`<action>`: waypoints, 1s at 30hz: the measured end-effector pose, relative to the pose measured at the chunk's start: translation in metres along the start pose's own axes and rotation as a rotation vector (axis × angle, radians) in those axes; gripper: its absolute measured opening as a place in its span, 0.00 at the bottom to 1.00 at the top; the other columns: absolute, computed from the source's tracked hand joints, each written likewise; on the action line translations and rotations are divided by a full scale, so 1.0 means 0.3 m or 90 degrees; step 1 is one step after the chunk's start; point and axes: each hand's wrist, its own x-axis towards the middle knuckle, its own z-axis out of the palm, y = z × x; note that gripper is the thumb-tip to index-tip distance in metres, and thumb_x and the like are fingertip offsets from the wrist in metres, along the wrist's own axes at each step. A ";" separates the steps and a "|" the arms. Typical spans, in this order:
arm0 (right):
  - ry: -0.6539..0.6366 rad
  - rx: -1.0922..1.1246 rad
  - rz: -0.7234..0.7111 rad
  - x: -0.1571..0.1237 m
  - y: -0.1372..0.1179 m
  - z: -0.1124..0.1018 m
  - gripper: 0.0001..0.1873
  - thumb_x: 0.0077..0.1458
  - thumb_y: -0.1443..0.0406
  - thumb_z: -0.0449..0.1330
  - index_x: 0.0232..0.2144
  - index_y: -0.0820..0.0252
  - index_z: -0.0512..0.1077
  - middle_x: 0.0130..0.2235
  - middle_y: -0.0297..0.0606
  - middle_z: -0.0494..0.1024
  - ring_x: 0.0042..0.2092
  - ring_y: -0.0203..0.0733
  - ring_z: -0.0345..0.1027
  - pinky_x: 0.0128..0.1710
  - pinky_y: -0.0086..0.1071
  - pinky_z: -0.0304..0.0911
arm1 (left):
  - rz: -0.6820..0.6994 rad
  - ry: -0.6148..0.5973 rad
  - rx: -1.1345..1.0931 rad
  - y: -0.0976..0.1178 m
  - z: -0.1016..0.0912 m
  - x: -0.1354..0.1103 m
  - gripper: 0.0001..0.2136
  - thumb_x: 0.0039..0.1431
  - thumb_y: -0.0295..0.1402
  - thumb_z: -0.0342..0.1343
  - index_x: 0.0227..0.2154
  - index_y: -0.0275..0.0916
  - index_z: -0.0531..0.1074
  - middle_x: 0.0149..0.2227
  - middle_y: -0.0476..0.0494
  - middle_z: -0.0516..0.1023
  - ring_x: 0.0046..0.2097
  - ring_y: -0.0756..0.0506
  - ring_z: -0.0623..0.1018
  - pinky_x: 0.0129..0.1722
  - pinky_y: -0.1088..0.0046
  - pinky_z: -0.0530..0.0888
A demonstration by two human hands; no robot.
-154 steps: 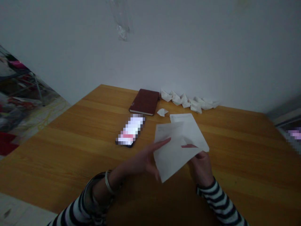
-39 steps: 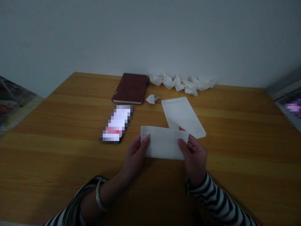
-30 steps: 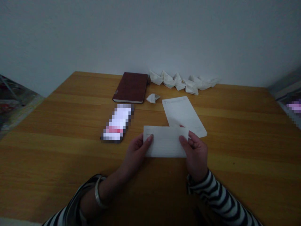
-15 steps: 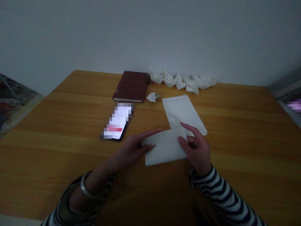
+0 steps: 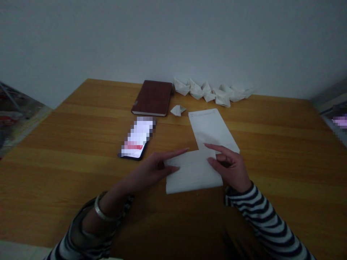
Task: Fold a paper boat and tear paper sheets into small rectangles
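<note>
Between my hands is a folded sheet of white lined paper (image 5: 193,173), its long edges running nearly left to right. My left hand (image 5: 158,166) grips its left end, thumb on the near face and index finger along the top edge. At the upper right corner, my right hand (image 5: 230,164) pinches the paper between thumb and fingers. Just beyond lies a flat sheet of lined paper (image 5: 213,126) on the table, its near end partly covered by the folded one and my right fingers.
A small folded paper piece (image 5: 177,110) sits near a dark red notebook (image 5: 153,98). Several folded paper shapes (image 5: 208,92) line the wall at the back of the wooden table (image 5: 67,151). A lit phone (image 5: 137,139) lies left of the flat sheet.
My right hand has shifted slightly right along the folded paper, uncovering more of its right end. The paper's near edge has tipped a little lower. My left hand keeps its hold.
</note>
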 end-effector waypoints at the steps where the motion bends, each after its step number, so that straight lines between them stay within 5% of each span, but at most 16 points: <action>1: -0.004 -0.006 0.003 0.001 0.002 -0.002 0.20 0.58 0.59 0.60 0.52 0.57 0.70 0.17 0.22 0.54 0.20 0.31 0.43 0.21 0.27 0.41 | -0.001 -0.002 -0.004 0.000 0.000 0.001 0.24 0.64 0.34 0.55 0.61 0.50 0.62 0.64 0.48 0.65 0.62 0.42 0.68 0.61 0.63 0.65; 7: -0.006 -0.009 0.022 0.008 0.027 -0.016 0.15 0.55 0.58 0.63 0.43 0.58 0.73 0.17 0.23 0.58 0.21 0.31 0.47 0.22 0.27 0.46 | -0.007 -0.021 0.004 -0.001 -0.004 0.002 0.22 0.64 0.34 0.55 0.60 0.47 0.65 0.60 0.45 0.70 0.57 0.43 0.73 0.58 0.64 0.68; 12: 0.004 -0.001 0.015 0.007 0.019 -0.021 0.21 0.54 0.57 0.63 0.48 0.58 0.73 0.18 0.23 0.58 0.21 0.31 0.47 0.21 0.27 0.46 | -0.008 -0.010 -0.001 0.000 0.004 0.001 0.22 0.63 0.33 0.55 0.60 0.49 0.64 0.59 0.44 0.72 0.56 0.43 0.74 0.55 0.65 0.70; 22: 0.014 -0.043 -0.028 0.007 0.010 -0.024 0.15 0.54 0.60 0.64 0.44 0.58 0.77 0.16 0.22 0.54 0.20 0.30 0.44 0.19 0.27 0.43 | 0.007 -0.002 -0.021 0.009 0.009 0.003 0.21 0.63 0.33 0.55 0.59 0.46 0.66 0.59 0.43 0.72 0.56 0.42 0.74 0.57 0.61 0.69; 26: 0.044 0.069 0.038 0.013 0.007 -0.002 0.29 0.52 0.60 0.66 0.56 0.56 0.68 0.19 0.24 0.68 0.20 0.32 0.58 0.20 0.26 0.55 | 0.005 0.022 -0.012 0.011 0.019 0.008 0.21 0.62 0.33 0.55 0.59 0.47 0.66 0.60 0.44 0.70 0.57 0.42 0.73 0.57 0.62 0.69; 30: 0.074 0.233 0.127 0.019 0.015 0.037 0.41 0.46 0.60 0.70 0.61 0.53 0.61 0.31 0.32 0.82 0.32 0.40 0.75 0.35 0.34 0.71 | -0.021 0.110 -0.016 0.003 0.041 0.015 0.25 0.62 0.33 0.55 0.62 0.46 0.61 0.59 0.43 0.72 0.50 0.43 0.76 0.48 0.68 0.74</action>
